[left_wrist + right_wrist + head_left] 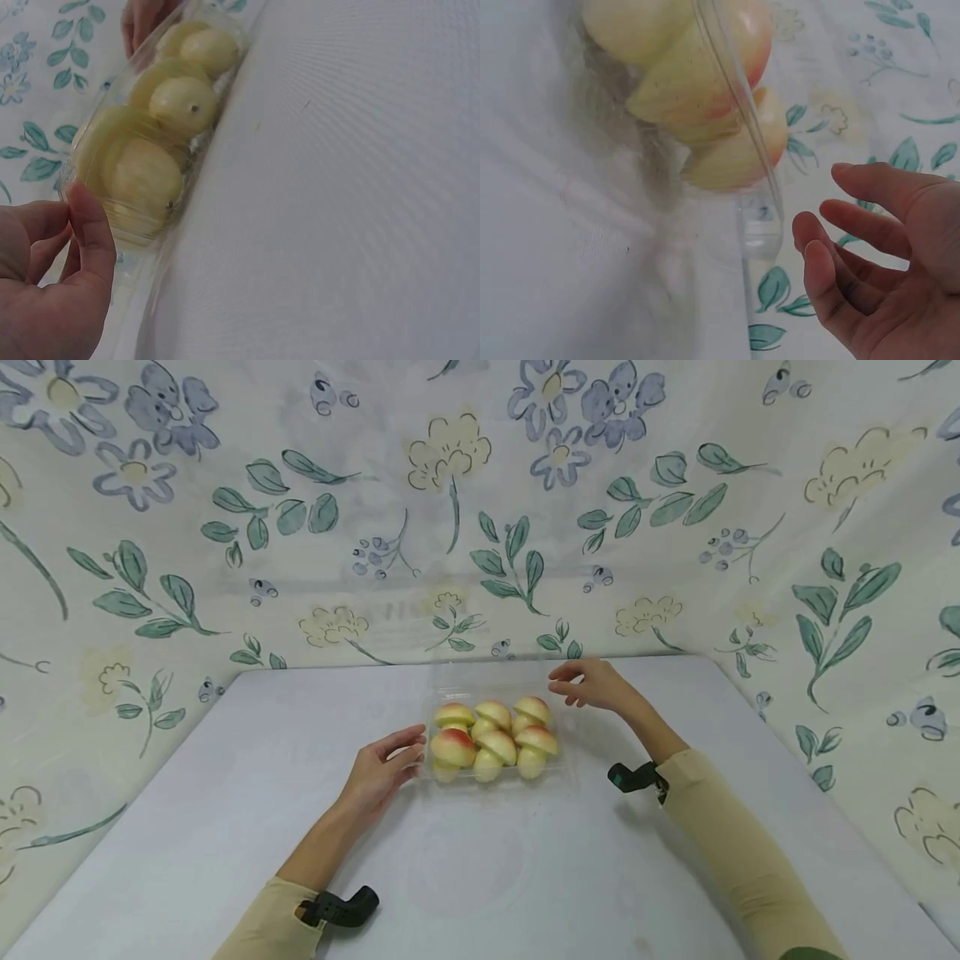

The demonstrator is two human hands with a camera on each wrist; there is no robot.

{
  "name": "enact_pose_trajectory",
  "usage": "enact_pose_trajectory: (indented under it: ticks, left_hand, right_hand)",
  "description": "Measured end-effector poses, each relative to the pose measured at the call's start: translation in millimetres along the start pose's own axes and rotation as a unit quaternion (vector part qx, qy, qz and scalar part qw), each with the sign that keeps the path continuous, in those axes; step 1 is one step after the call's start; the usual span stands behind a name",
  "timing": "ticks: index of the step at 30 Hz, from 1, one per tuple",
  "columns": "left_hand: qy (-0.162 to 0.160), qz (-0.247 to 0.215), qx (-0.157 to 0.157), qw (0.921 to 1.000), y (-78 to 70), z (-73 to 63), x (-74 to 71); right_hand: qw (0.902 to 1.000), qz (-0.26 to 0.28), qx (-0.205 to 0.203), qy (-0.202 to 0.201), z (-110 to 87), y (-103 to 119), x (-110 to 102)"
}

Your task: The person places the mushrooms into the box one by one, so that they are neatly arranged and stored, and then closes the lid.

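Observation:
A clear plastic box (pixel 495 772) stands on the white table, holding several pale yellow fruits (pixel 497 745) blushed with red, their tops mushroom-shaped. At its left side is my left hand (pixel 382 772); in the left wrist view that hand (pixel 71 262) pinches the rim between thumb and fingertips. My right hand (pixel 588 682) hovers by the back right corner. Seen from the right wrist, the right hand (pixel 885 255) has loosely bent, spread fingers with nothing between them, a small gap away from the box wall (pixel 769 176).
The white table (pixel 480 877) extends around the box. Behind it and along both sides hangs a cloth (pixel 480 568) printed with flowers and leaves. Black wrist cameras (pixel 341 907) sit at both sleeve cuffs.

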State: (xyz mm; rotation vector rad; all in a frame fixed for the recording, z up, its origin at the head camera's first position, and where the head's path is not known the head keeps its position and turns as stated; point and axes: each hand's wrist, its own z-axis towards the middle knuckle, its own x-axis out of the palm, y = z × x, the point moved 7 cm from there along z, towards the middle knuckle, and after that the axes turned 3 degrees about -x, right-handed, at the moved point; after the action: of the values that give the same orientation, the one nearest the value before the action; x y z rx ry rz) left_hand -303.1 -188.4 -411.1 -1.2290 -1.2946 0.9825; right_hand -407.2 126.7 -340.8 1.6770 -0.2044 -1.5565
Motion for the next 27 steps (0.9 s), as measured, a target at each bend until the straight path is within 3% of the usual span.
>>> enact_pose_trajectory:
  ticks: [13,27]
  left_hand:
    - [-0.005,0.002,-0.009,0.9999,1.3,1.2,2.7]
    - [-0.002,0.011,-0.004,0.9999,-0.5,7.4,3.2]
  right_hand:
    - [0.9938,0.064,0.091,0.007,21.6,-43.4,8.8]
    - [0.9893,0.101,0.105,0.000,37.2,-53.2,20.1]
